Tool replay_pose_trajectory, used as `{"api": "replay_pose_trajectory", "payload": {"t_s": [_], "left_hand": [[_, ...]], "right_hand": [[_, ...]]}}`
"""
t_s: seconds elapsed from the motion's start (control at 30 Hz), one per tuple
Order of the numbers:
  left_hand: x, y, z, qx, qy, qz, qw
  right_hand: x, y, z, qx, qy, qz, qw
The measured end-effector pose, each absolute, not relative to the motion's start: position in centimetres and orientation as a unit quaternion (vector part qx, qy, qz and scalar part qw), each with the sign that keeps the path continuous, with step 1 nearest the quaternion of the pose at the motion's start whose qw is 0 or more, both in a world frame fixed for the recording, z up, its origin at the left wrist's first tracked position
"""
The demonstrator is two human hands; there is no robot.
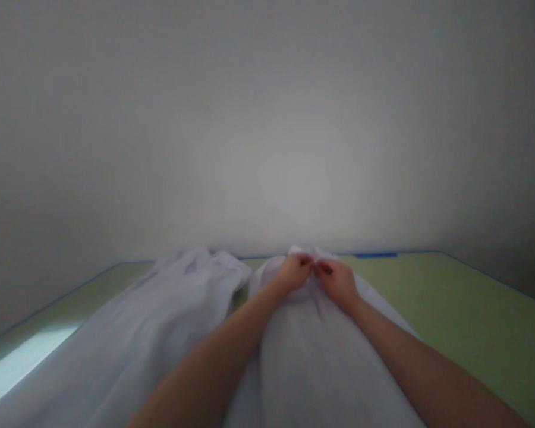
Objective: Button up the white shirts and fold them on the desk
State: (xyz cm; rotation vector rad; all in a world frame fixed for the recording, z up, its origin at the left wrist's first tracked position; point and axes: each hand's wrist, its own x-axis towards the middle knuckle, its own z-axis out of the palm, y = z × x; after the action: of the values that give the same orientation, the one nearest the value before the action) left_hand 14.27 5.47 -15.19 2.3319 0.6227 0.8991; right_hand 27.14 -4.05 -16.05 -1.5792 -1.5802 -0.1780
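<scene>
A long white cloth (325,356), perhaps a garment, stretches away from me over a green surface. At its far end my left hand (296,271) pinches the gathered fabric, fingers closed. My right hand (337,282) is closed in a pinch on the same gathered spot, almost touching the left. Small creases run from the pinched point towards me. To the left lies another stretch of white cloth (173,321), rumpled at its far end; whether the two are one piece I cannot tell. Blur hides what exactly sits between the fingertips.
The green surface (455,315) has a blue edge, with a thicker blue strip (375,255) at the back. A plain grey-white wall (267,131) rises right behind it. At the lower left a bright patch of light (27,359) falls on the surface.
</scene>
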Motion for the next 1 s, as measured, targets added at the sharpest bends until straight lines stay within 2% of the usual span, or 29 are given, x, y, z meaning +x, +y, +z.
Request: {"api": "replay_pose_trajectory", "payload": {"t_s": [0.23,0.6,0.8,1.0], "left_hand": [[13.9,4.6,-14.4,0.889,0.192,0.333,0.248],[13.2,3.8,-13.5,0.892,0.252,0.328,0.179],[13.2,3.3,-13.6,0.9,0.253,0.326,0.144],[13.4,3.7,-13.8,0.883,0.276,0.34,0.17]], "right_hand": [[27.8,-3.5,-16.5,-0.644,-0.601,-0.032,0.472],[27.8,-2.8,-16.6,-0.589,-0.596,0.107,0.536],[28.2,-2.4,-16.7,-0.621,-0.57,0.102,0.528],[28.1,-2.3,-16.9,-0.624,-0.585,0.088,0.512]]}}
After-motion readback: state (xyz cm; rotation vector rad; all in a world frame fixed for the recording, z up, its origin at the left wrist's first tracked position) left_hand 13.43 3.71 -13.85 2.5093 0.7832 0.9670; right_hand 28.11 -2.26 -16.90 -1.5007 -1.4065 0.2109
